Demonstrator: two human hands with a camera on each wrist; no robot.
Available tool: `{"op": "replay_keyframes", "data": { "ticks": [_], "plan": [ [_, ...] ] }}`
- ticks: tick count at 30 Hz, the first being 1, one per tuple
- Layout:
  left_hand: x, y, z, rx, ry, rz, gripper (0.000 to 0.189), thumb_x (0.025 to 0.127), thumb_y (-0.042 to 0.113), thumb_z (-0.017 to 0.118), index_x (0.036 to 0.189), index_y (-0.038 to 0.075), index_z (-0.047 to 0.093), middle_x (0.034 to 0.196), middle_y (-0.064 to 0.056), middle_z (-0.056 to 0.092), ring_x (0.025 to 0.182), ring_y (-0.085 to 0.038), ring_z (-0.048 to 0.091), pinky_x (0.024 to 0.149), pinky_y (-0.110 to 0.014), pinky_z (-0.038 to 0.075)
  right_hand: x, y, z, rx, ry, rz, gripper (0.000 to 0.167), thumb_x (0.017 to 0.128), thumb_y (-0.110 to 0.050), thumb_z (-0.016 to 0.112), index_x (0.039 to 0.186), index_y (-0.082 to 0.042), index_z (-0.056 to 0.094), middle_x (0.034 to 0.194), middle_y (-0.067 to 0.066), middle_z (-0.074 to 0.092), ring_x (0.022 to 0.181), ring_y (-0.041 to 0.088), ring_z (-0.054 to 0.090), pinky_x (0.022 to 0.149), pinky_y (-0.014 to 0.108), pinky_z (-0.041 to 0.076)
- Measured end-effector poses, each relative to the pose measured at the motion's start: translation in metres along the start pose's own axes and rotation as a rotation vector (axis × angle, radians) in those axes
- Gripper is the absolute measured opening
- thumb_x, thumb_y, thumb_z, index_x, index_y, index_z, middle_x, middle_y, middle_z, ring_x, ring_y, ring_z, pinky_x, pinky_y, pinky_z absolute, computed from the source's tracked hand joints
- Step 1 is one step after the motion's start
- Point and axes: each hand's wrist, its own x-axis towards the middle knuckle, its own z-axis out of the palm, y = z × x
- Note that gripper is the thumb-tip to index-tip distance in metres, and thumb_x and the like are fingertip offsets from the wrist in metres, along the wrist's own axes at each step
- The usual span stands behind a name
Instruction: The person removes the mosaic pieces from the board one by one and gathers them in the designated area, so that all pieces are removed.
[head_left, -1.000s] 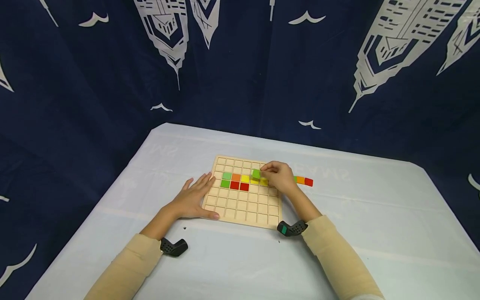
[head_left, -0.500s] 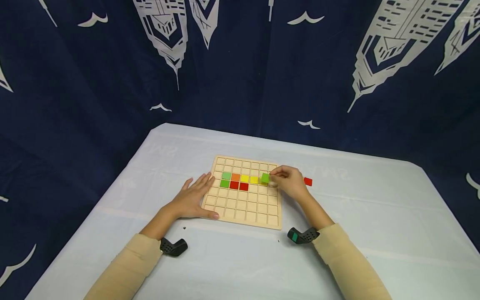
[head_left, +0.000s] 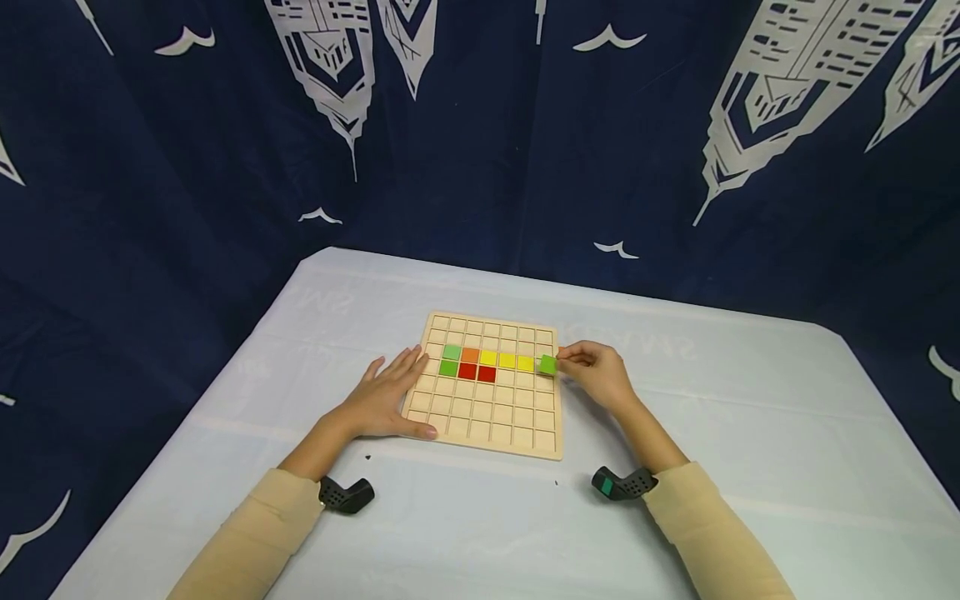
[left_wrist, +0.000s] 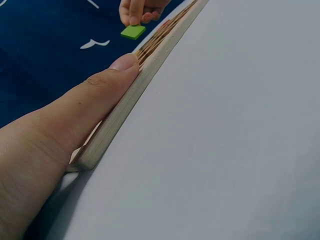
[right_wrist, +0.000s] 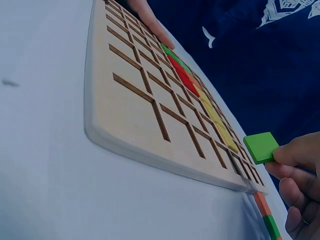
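Observation:
A light wooden grid board (head_left: 517, 425) lies on the table. My left hand (head_left: 386, 402) spreads over its left side, the thumb (left_wrist: 107, 85) resting on the near edge. With thumb and fingertips my right hand (head_left: 600, 375) pinches a bright green square tile (right_wrist: 261, 146), raised over the board's right edge. Inlaid in one row are a pale green tile (head_left: 452, 352), an orange tile (head_left: 470, 355) and several yellow tiles (head_left: 507, 361). The row nearer me holds a green tile (head_left: 448, 367) and two red tiles (head_left: 477, 372).
A line of loose tiles, among them an orange one (right_wrist: 262, 204) and a green one (right_wrist: 271, 226), begins at the board's right edge, mostly hidden by my right hand in the head view. White cloth covers the table (head_left: 465, 525). A dark blue curtain (head_left: 465, 167) hangs behind.
My right hand has carried the green tile rightward along the yellow row to the board's right edge, covering the loose tiles seen earlier. The left hand stays in place.

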Motion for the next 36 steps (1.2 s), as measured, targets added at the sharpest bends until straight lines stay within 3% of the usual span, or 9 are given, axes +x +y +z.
{"op": "replay_keyframes", "data": {
  "ticks": [3, 11, 26, 36],
  "plan": [
    [0.0, 0.0, 0.0, -0.001, -0.002, 0.0, 0.126, 0.068, 0.079, 0.065, 0.157, 0.007, 0.012, 0.163, -0.009, 0.002, 0.149, -0.025, 0.001, 0.115, -0.054, -0.002, -0.002, 0.002, -0.003, -0.007, 0.003, 0.014, 0.014, 0.089, -0.009, 0.069, 0.098, 0.002, 0.069, 0.103, 0.014, 0.071, 0.078, 0.013, 0.062, 0.066, 0.021, 0.05],
    [0.0, 0.0, 0.0, -0.003, 0.0, 0.003, 0.126, 0.068, 0.079, 0.065, 0.157, 0.006, 0.012, 0.163, -0.01, 0.002, 0.149, -0.026, 0.001, 0.115, -0.056, -0.001, -0.005, 0.007, -0.012, -0.001, 0.01, 0.017, 0.015, 0.09, -0.009, 0.069, 0.099, 0.003, 0.069, 0.088, 0.008, 0.07, 0.075, 0.01, 0.06, 0.063, 0.021, 0.049],
    [0.0, -0.002, 0.002, -0.003, 0.007, 0.0, 0.125, 0.069, 0.078, 0.065, 0.156, 0.006, 0.014, 0.163, -0.009, 0.003, 0.149, -0.026, 0.002, 0.115, -0.055, -0.001, -0.007, 0.017, -0.034, -0.022, 0.05, 0.048, 0.019, 0.091, -0.012, 0.069, 0.103, 0.002, 0.069, 0.093, 0.01, 0.072, 0.08, 0.018, 0.063, 0.065, 0.024, 0.051],
    [0.001, 0.001, 0.0, -0.013, -0.003, 0.0, 0.126, 0.069, 0.078, 0.066, 0.157, 0.006, 0.013, 0.163, -0.01, 0.002, 0.149, -0.026, 0.001, 0.114, -0.056, -0.001, -0.009, 0.028, -0.052, -0.006, 0.074, 0.068, 0.023, 0.092, -0.014, 0.068, 0.106, 0.004, 0.068, 0.093, 0.008, 0.072, 0.08, 0.014, 0.065, 0.068, 0.024, 0.053]
  ]
}}
